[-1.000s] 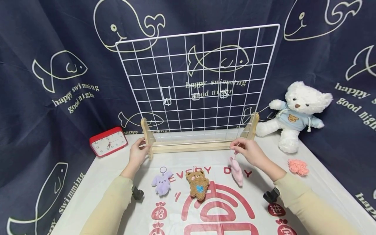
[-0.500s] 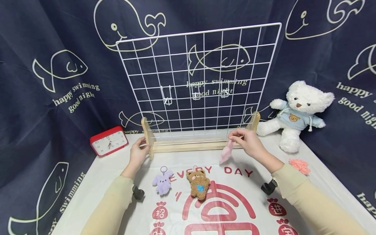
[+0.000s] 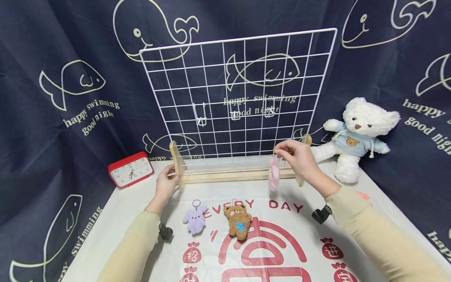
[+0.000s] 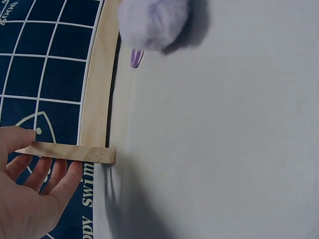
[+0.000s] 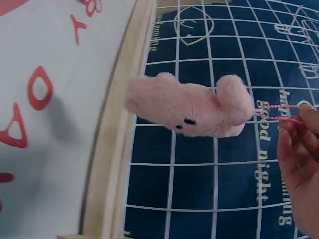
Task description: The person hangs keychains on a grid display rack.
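My right hand point(image 3: 297, 154) pinches the pink bead chain point(image 5: 276, 105) of a small plush keychain point(image 5: 187, 104). The pink plush point(image 3: 273, 176) dangles below the fingers, in front of the rack's wooden base bar. On the left, my other hand point(image 3: 166, 183) grips the wooden side support point(image 3: 177, 160) of the white wire grid rack point(image 3: 243, 84); in the left wrist view its thumb lies on one side of the wood point(image 4: 75, 152) and its fingers on the other. Three white hooks point(image 3: 201, 119) hang on the grid. A purple plush keychain point(image 3: 195, 220) and a brown bear keychain point(image 3: 238, 222) lie on the table.
A red alarm clock point(image 3: 131, 169) stands at the left by the curtain. At the right sits a white teddy bear point(image 3: 357, 137) in a blue top, and a coral item point(image 3: 363, 194) is mostly hidden behind the right forearm. Red printing covers part of the white tablecloth point(image 3: 208, 270).
My right hand has risen, lifting the pink plush keychain, which swung left and now hangs nearly upright. My left hand has stayed on the wooden side support.
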Action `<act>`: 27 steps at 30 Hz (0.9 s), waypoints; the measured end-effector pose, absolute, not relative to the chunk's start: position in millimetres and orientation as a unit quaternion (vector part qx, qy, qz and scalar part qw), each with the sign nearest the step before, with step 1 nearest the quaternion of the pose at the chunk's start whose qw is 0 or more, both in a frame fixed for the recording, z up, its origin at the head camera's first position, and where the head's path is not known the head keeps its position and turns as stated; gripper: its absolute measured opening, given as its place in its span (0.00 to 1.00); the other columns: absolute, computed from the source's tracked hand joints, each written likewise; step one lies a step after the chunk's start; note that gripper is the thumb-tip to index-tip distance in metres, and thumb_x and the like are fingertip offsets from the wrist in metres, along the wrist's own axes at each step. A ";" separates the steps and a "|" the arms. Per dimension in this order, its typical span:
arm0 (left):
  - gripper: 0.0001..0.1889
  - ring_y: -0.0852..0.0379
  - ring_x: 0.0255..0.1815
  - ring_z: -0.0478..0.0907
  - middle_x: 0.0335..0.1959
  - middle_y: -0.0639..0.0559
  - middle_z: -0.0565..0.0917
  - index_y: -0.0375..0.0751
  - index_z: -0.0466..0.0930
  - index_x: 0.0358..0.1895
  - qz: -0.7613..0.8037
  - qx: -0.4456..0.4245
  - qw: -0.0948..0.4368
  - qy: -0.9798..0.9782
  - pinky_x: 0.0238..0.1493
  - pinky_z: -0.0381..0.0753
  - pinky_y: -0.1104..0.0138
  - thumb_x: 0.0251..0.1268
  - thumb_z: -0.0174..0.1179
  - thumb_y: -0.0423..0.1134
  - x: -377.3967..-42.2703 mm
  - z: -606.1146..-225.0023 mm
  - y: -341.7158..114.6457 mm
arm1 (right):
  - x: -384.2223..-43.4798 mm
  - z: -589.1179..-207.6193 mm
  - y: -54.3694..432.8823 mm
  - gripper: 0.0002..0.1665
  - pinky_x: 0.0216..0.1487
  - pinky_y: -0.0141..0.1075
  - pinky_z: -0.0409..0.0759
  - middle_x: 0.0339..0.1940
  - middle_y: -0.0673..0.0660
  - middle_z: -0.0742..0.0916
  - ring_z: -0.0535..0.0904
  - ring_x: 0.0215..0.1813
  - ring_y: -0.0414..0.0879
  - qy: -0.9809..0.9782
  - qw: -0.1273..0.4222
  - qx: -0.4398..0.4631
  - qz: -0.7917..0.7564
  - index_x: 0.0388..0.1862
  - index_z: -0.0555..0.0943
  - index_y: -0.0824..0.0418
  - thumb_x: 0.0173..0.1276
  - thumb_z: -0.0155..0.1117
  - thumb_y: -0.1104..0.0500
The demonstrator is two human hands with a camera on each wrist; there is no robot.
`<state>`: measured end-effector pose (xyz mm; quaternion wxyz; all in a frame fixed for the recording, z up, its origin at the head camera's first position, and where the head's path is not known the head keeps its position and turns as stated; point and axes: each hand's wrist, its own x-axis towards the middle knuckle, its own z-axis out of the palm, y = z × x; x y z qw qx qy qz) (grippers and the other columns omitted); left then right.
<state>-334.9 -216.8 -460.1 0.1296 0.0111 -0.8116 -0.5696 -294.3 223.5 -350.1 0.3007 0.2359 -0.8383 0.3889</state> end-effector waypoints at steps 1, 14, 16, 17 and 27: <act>0.25 0.35 0.57 0.81 0.58 0.29 0.80 0.31 0.73 0.67 -0.569 0.011 0.130 -0.812 0.39 0.85 0.76 0.67 0.61 0.27 -334.9 -460.1 -217.0 | -294.3 -346.8 222.8 0.03 0.27 0.19 0.76 0.30 0.56 0.89 0.80 0.25 0.41 -0.837 0.306 0.236 0.387 0.37 0.87 0.65 0.66 0.71 0.70; 0.24 0.35 0.56 0.81 0.57 0.29 0.81 0.31 0.74 0.66 -0.570 0.007 0.130 -0.811 0.37 0.84 0.77 0.67 0.61 0.27 -335.1 -460.0 -217.4 | -296.9 -311.3 216.2 0.04 0.28 0.20 0.69 0.30 0.55 0.88 0.74 0.28 0.29 -0.808 0.393 0.237 0.370 0.35 0.88 0.64 0.64 0.72 0.71; 0.24 0.35 0.55 0.81 0.57 0.29 0.81 0.31 0.74 0.66 -0.568 0.007 0.131 -0.813 0.37 0.84 0.78 0.67 0.61 0.27 -335.3 -460.0 -217.4 | -297.3 -306.1 215.2 0.04 0.28 0.21 0.68 0.29 0.55 0.88 0.73 0.28 0.29 -0.803 0.404 0.236 0.368 0.35 0.88 0.64 0.64 0.72 0.71; 0.24 0.35 0.56 0.81 0.57 0.29 0.81 0.31 0.74 0.66 -0.567 0.007 0.132 -0.813 0.37 0.83 0.78 0.67 0.61 0.27 -335.4 -460.2 -217.6 | -297.5 -303.6 214.7 0.03 0.28 0.21 0.68 0.28 0.54 0.87 0.73 0.27 0.29 -0.801 0.409 0.237 0.368 0.35 0.88 0.64 0.64 0.72 0.70; 0.24 0.35 0.54 0.82 0.57 0.30 0.81 0.31 0.74 0.66 -0.562 0.008 0.133 -0.816 0.37 0.83 0.78 0.67 0.61 0.27 -335.7 -460.3 -217.8 | -301.6 -281.4 209.5 0.02 0.30 0.20 0.71 0.30 0.55 0.89 0.77 0.30 0.26 -0.790 0.428 0.238 0.368 0.37 0.89 0.63 0.66 0.72 0.67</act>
